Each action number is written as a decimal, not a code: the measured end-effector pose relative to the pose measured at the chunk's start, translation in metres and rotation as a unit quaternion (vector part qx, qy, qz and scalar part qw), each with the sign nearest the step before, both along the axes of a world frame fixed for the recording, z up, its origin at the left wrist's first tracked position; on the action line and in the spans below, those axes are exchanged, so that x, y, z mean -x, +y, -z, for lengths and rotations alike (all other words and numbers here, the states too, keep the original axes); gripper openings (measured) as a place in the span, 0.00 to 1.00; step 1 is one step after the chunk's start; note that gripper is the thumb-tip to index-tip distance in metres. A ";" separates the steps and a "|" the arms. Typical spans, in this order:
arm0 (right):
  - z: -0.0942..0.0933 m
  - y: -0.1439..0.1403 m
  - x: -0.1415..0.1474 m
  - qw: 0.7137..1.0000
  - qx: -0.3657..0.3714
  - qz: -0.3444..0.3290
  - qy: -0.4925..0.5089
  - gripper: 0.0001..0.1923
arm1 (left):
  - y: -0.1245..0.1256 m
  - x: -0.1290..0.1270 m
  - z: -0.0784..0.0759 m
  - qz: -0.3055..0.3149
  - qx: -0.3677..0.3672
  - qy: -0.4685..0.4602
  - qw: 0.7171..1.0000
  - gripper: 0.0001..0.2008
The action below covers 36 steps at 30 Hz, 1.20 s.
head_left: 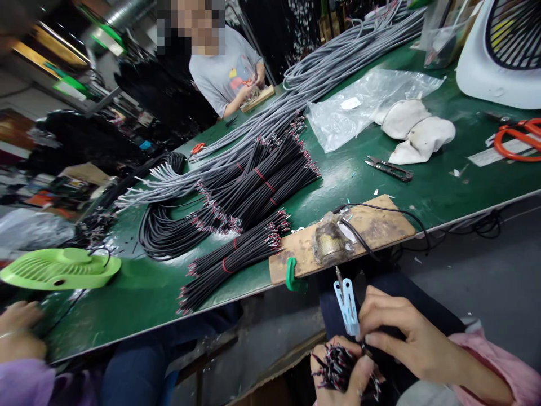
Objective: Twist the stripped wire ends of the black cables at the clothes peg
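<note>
Clutching a fistful of black cable ends (338, 366) in the left hand (344, 380), closed around the bunch below the table's near edge; pinching at the same bunch with the right hand (406, 332), fingertips together beside a pale blue clip (347, 307). Judging by the layout, sitting mid-batch: one bundle in hand, several tied ones waiting. Lying along the near edge of the green table (139, 293): one wooden board (372, 228) held by one green clamp (291, 274) and carrying one solder pot (332, 242); two red-banded black bundles (232, 259) beside it; one green fan (59, 268) at the left end. Resting mid-table: a larger fan of black bundles (262, 180), too overlapped for counting, one pair of snips (389, 169), two white cloths (416, 132), one plastic bag (359, 107). Trailing toward the far edge: long grey cables (338, 62). Working at the far side: one co-worker (226, 70); showing at the near left corner, another person's hand (19, 332).
</note>
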State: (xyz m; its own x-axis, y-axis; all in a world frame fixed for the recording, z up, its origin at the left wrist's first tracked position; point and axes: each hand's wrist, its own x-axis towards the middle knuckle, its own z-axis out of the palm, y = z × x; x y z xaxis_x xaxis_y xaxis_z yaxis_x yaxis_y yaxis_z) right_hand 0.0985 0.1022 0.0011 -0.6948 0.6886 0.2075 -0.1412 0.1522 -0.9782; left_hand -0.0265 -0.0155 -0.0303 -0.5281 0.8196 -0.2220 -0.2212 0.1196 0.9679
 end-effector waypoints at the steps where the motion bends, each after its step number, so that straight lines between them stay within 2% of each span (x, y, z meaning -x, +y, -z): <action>1: -0.001 0.000 0.000 1.000 0.004 -0.002 0.001 0.10 | 0.000 0.000 0.000 -0.003 0.004 0.000 1.000 0.14; 5: 0.001 -0.001 0.001 0.999 0.042 -0.021 0.001 0.13 | 0.002 0.001 0.000 0.005 0.000 -0.010 1.000 0.16; 7: 0.006 -0.001 0.002 0.990 0.124 -0.067 0.012 0.16 | 0.006 0.002 -0.002 0.014 -0.019 0.002 1.000 0.15; 10: 0.014 0.003 0.006 0.947 0.278 -0.155 0.036 0.20 | 0.013 0.006 -0.008 0.020 -0.072 0.053 0.996 0.12; 12: 0.015 0.010 0.013 0.935 0.323 -0.142 0.045 0.21 | 0.019 0.009 -0.013 0.028 -0.116 0.085 0.989 0.08; 15: 0.007 0.021 0.025 0.945 0.314 -0.058 0.071 0.25 | 0.025 0.014 -0.021 0.037 -0.166 0.116 0.979 0.04; 17: 0.000 0.026 0.034 0.949 0.303 -0.037 0.079 0.27 | 0.029 0.018 -0.025 0.035 -0.179 0.134 0.974 0.04; 21: -0.005 0.025 0.047 0.933 0.345 -0.025 0.095 0.25 | 0.036 0.025 -0.031 0.036 -0.167 0.177 0.969 0.05; 26: -0.002 0.022 0.051 0.911 0.386 -0.039 0.137 0.26 | 0.041 0.026 -0.027 0.037 -0.146 0.198 0.968 0.08; 36: 0.002 0.023 0.048 0.918 0.369 -0.058 0.131 0.27 | 0.036 0.024 -0.023 0.044 -0.130 0.166 0.977 0.10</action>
State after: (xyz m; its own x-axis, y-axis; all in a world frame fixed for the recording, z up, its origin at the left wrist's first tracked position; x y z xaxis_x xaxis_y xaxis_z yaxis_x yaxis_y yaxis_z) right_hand 0.0500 0.1256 -0.0012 -0.7652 0.6335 -0.1149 -0.3603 -0.5693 -0.7389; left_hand -0.0503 0.0204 -0.0076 -0.4613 0.8705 0.1718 0.1095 -0.1363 0.9846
